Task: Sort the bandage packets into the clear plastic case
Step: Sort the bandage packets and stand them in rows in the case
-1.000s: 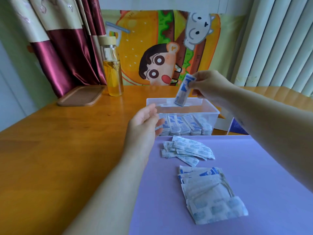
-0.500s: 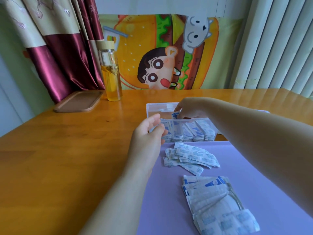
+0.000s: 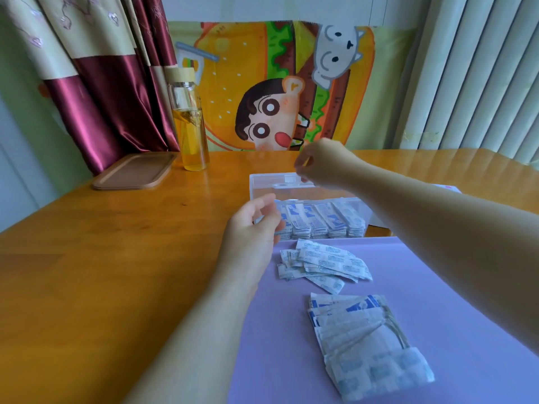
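A clear plastic case (image 3: 260, 185) stands on the table beyond the purple mat (image 3: 455, 290). Rows of blue-and-white bandage packets (image 3: 320, 220) stand packed along its front wall. My right hand (image 3: 322, 163) hovers above the back of the case, fingers loosely bent, with nothing visible in it. In front of the case's left front corner my left hand (image 3: 252, 228) floats with relaxed fingers, holding nothing. On the mat lie a small loose pile of packets (image 3: 323, 262) and, nearer to me, a larger fanned stack of packets (image 3: 364, 345).
A glass bottle (image 3: 189, 123) of yellow liquid stands at the back left of the wooden table (image 3: 96, 258), beside a brown tray (image 3: 134, 172). A cartoon cloth hangs behind. White paper (image 3: 446, 188) lies to the right of the case.
My right hand lowered a packet into the case, let it go and rose again with nothing in it. The left hand stayed by the case's front left corner.
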The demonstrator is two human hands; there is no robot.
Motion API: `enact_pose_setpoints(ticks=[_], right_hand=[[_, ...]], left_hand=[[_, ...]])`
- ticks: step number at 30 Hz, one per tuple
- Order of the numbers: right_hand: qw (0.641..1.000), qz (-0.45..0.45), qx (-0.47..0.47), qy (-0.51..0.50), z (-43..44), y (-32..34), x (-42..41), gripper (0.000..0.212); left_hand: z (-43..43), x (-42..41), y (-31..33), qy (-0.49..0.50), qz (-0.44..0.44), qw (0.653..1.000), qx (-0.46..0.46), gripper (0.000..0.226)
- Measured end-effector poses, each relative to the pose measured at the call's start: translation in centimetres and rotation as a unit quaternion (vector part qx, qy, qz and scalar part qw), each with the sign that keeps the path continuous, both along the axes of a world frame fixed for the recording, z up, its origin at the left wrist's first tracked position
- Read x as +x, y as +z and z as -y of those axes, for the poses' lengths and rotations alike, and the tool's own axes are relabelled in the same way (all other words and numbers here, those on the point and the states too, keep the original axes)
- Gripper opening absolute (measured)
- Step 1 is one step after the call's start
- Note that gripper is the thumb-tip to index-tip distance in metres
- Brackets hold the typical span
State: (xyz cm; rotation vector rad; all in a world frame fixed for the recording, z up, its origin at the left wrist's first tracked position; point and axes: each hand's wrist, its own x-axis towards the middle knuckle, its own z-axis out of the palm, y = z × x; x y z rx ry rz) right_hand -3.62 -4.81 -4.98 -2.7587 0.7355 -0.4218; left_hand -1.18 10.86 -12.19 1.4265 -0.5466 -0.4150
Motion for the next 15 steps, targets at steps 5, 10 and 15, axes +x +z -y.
enact_pose_setpoints(ticks=[5,10,15], right_hand=[[0.993,-0.066,-0.024,0.100,-2.8,-0.3,-6.5,0.015],[0.947,-0.304,-0.085,0.056,-2.7,-3.7,-8.7,0.052],[0.950,-0.297,-0.032,0.087,-2.5,-4.5,-7.6,0.053]], left_hand=[[-0.3,0.2,-0.1,0.002,0.049,0.998,0.046,0.022],[0.1,0.2,-2.0,-0.017,0.256,0.937,0.239,0.017],[-0.1,0.0,-2.6,-0.061,0.321,0.880,0.344,0.036]])
